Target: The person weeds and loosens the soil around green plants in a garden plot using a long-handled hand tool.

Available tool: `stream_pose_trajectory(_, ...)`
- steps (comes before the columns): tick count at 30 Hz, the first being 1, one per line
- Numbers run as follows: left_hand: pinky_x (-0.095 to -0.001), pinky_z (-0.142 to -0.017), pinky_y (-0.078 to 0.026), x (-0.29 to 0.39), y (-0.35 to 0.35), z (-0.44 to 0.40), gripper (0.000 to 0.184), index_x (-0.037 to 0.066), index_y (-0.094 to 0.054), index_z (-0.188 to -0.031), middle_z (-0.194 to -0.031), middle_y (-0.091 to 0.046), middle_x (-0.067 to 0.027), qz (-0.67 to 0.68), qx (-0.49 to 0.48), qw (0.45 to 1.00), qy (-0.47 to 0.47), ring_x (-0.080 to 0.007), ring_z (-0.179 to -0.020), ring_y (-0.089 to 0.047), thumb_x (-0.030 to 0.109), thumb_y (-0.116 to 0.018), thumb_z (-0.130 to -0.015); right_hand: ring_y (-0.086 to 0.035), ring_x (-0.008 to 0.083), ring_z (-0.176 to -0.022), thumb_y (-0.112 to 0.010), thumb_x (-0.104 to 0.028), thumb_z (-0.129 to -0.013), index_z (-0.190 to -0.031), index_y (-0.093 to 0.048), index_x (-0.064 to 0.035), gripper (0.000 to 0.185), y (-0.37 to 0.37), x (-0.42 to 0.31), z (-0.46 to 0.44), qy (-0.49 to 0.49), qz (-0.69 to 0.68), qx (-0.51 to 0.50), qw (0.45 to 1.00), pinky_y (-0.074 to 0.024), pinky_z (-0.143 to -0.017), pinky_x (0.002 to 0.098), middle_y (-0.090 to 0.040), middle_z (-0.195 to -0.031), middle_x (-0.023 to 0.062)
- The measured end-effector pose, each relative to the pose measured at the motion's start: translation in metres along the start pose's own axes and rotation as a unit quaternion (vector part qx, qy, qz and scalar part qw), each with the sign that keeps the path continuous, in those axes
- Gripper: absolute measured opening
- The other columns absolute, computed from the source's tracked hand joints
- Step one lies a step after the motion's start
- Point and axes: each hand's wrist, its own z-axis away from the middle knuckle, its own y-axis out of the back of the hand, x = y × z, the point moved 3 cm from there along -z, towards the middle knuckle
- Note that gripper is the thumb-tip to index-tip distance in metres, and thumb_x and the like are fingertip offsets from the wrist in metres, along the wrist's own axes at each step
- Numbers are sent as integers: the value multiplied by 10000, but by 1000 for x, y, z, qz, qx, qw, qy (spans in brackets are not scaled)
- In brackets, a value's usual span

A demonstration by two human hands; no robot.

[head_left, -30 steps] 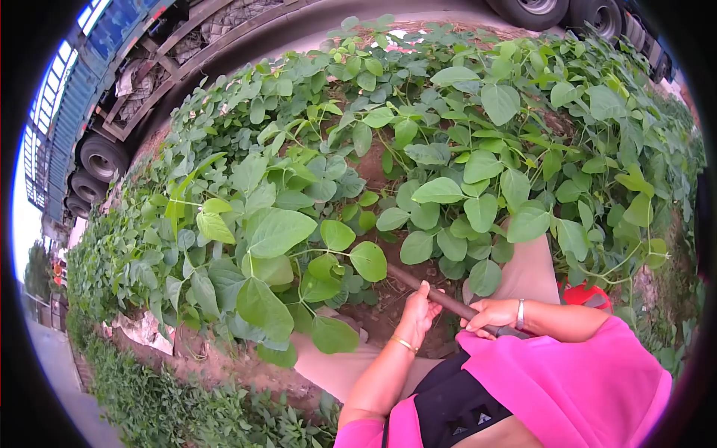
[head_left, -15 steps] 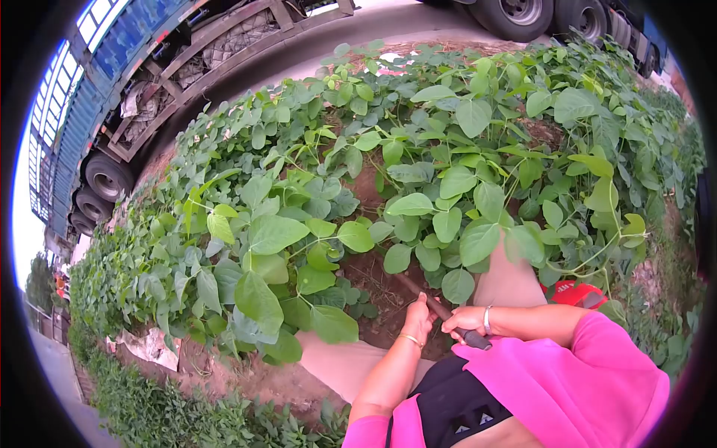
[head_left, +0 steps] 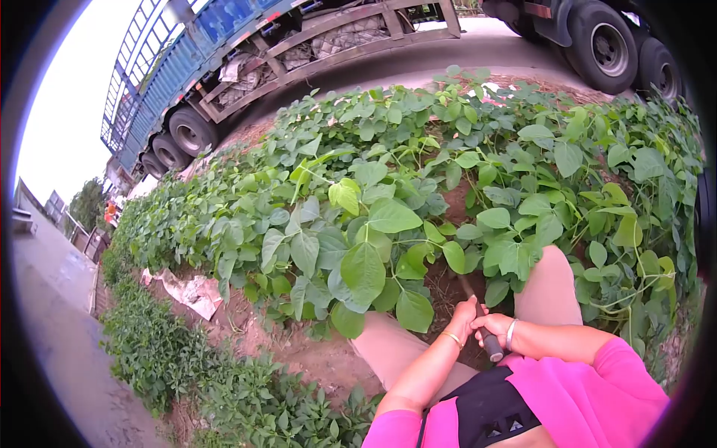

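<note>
My left hand [head_left: 464,319], with a gold bangle at the wrist, is closed around a long thin tool handle [head_left: 490,343]. Close beside it, my right hand [head_left: 494,326] also grips the handle, a silver bangle on that wrist. The handle's dark, thick end points back toward my body. Its far end runs down toward the soil between my knees, where leaves hide the tool's head, so its kind cannot be told. Broad-leaved green bean-like plants [head_left: 392,215] crowd right up in front of both hands.
A blue truck [head_left: 168,97] with large wheels [head_left: 609,46] stands on the road behind the plants. Pale torn sheeting [head_left: 196,295] lies on bare soil at the left. Lower green plants [head_left: 261,403] grow beside a paved road [head_left: 67,328]. A person in orange [head_left: 111,211] is far off.
My view has turned left, so the plants and truck sit further right and lower, and more of the left road shows. Both hands stay on the handle.
</note>
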Motion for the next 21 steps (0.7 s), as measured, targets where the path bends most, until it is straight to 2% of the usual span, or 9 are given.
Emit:
stream_pose_trajectory(4,-351,-527,-454,2,15,2,336,-9,-441,-952,-813,-530,-87,-9,-56,998,33,-207,-668,-532,305,-406,-838,-451,186,-432,-525,-58,-651,-670,-467,-43,63,-4,-3,-33,-5,-15,6,1000,-399,-397,290,-459,-521,69)
stream_pose_trajectory(7,-261,-651,-420,85,10,91,322,34,-425,-1067,-935,-522,-65,-62,106,915,-383,-140,-845,-492,231,-467,-817,-446,186,-430,-486,-60,-671,-649,-438,-51,53,-5,-24,-39,-6,-110,-21,994,-408,-414,323,-442,-506,66)
stream_pose_trajectory(8,-245,-662,-416,127,1,175,287,37,-433,-1066,-943,-522,-74,8,26,880,-475,-134,-836,-498,185,-451,-822,-445,185,-433,-484,-68,-682,-655,-432,-54,60,-8,-29,-39,10,-118,-32,992,-411,-420,326,-438,-503,65)
stream_pose_trajectory(10,-258,-686,-425,178,-6,331,289,-11,-425,-1066,-951,-517,-91,26,19,661,-749,-164,-848,-509,149,-438,-826,-446,184,-440,-494,-77,-692,-690,-425,-60,72,-21,-26,-46,-4,-154,-12,988,-418,-430,319,-434,-516,62)
stream_pose_trajectory(12,-285,-670,-445,185,7,450,363,-35,-402,-1086,-1034,-493,-155,-97,87,300,-945,-230,-909,-509,242,-307,-872,-447,183,-454,-508,-67,-696,-729,-412,-63,102,-34,-21,-43,-19,-147,22,989,-421,-434,329,-432,-553,57)
stream_pose_trajectory(14,-245,-634,-440,179,0,519,381,-64,-404,-1053,-983,-507,-177,-141,280,112,-943,-225,-843,-524,261,-339,-866,-448,180,-460,-509,-77,-702,-729,-416,-65,98,-38,-20,-49,-33,-166,49,984,-422,-431,333,-431,-560,54)
stream_pose_trajectory(16,-254,-527,-386,180,-38,534,576,61,-248,-1239,-998,-419,-56,-147,283,12,-948,-147,-698,-459,317,-502,-791,-452,177,-467,-509,-83,-705,-739,-421,-68,95,-40,-28,-48,-18,-151,35,988,-426,-432,338,-428,-563,48)
stream_pose_trajectory(19,-253,-526,-384,193,-43,513,572,60,-250,-1239,-997,-419,-56,-131,241,64,-959,-147,-690,-456,316,-499,-792,-460,164,-522,-542,-175,-694,-798,-419,-109,174,-34,-49,-53,-20,-133,38,990,-414,-432,318,-444,-669,32)
stream_pose_trajectory(21,-251,-524,-383,198,-51,499,567,60,-251,-1238,-996,-419,-56,-108,205,109,-967,-146,-683,-454,315,-495,-794,-426,152,-499,-552,-228,-687,-804,-401,-146,208,-28,-55,-69,-41,-144,10,989,-279,-366,259,-439,-675,27)
